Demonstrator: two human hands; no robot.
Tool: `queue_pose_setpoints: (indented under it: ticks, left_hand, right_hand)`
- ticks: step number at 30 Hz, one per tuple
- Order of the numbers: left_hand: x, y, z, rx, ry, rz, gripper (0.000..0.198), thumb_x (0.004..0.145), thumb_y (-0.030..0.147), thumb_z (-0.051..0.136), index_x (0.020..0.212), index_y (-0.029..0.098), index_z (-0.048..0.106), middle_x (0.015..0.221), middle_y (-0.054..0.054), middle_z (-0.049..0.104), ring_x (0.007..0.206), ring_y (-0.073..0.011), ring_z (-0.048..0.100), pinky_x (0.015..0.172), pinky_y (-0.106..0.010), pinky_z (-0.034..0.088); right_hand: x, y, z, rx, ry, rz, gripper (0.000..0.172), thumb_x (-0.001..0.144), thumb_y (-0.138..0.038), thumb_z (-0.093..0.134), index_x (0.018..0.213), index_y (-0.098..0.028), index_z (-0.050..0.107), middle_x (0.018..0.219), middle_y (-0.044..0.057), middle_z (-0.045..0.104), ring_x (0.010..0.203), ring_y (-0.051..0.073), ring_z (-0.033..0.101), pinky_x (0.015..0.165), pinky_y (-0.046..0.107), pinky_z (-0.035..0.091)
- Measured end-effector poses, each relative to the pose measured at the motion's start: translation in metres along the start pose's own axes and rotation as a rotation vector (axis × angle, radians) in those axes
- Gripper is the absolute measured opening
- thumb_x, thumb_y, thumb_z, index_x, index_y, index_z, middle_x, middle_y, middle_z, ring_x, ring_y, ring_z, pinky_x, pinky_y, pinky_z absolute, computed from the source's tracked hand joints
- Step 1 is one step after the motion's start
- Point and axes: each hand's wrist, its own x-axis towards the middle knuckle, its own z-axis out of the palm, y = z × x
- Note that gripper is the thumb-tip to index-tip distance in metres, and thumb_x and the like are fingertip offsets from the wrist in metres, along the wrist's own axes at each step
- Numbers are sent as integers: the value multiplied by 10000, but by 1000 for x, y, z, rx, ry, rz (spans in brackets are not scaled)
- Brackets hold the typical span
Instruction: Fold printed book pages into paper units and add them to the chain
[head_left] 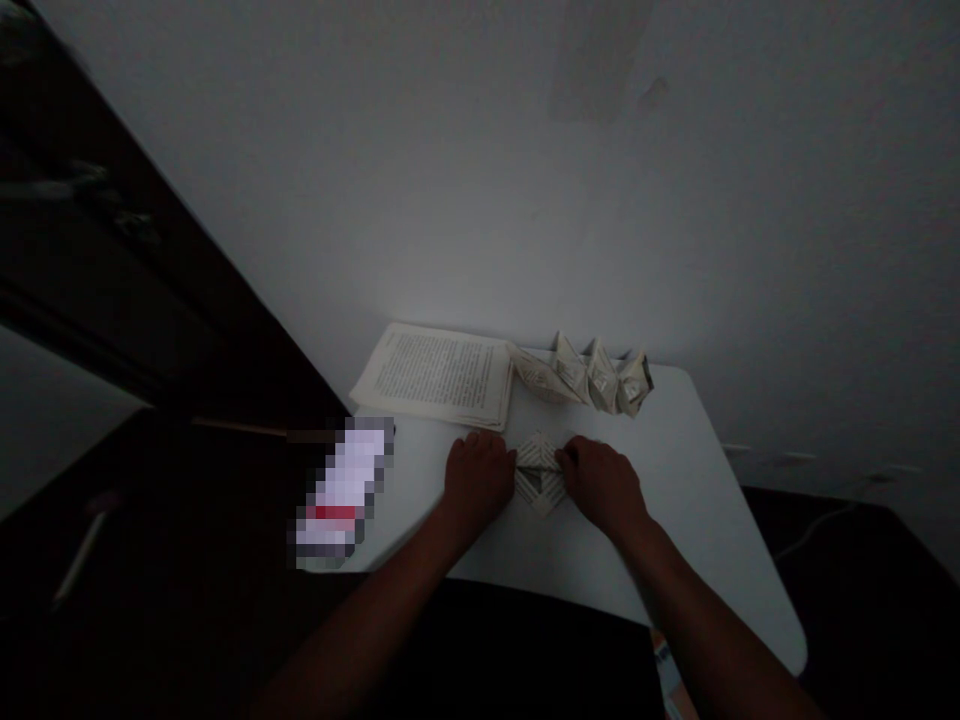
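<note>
Between my two hands is a folded piece of printed paper [541, 490], diamond-shaped, with a crease or opening across its middle. My left hand [480, 472] pinches its left corner, fingers curled. At the opposite corner my right hand [604, 482] grips it in the same way. The paper is low over the white table [585, 555]; whether it touches the top I cannot tell. Just beyond it stand several folded paper boats [602, 375] in a row, made of similar printed paper. Fingertips on both sides are partly hidden in the dim light.
A stack of printed pages [442, 375] lies at the table's back left. Near the left edge is a pixelated phone-like object [345, 490]. The wall [480, 200] rises behind the table, and a dark door [127, 220] stands at left. A cable [825, 515] runs at right.
</note>
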Motion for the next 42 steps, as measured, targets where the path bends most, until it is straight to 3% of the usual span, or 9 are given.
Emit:
queue_pose_setpoints:
  ticks: [14,22,27,34,42]
  left_hand:
    - [3,2,-9,8,-77,16,351,931,292,334,856,116,627,885,-131,630,899,-262,570,750,-395,410]
    - [14,2,-20,-52,-189,-42,603,838,622,360,914,98,650,892,-149,672,864,-293,629,736,-403,461]
    - [20,4,-24,-57,-269,-78,717,783,721,314,904,109,668,864,-157,681,830,-305,647,717,-407,478]
    - [26,9,-27,-45,-334,-133,772,760,758,280,957,121,668,897,-169,683,867,-303,646,742,-401,476]
    - [24,10,-27,-42,-313,-134,741,775,733,305,957,115,670,917,-176,680,861,-306,648,747,-414,476]
  right_hand:
    - [2,2,4,-8,-18,17,280,913,-370,421,821,-184,609,805,74,689,769,220,641,644,307,361]
    - [2,1,2,-8,-20,10,263,909,-360,435,828,-181,611,820,73,687,786,214,636,655,303,362]
    - [3,0,2,-17,-16,9,257,905,-361,444,826,-179,607,802,71,687,778,212,639,646,296,363]
    - [2,1,2,-26,-11,-2,258,906,-358,446,822,-177,610,817,75,688,792,220,642,652,298,378]
    - [1,-1,-2,-15,-25,10,256,906,-351,444,825,-173,609,812,74,689,789,219,644,659,303,384]
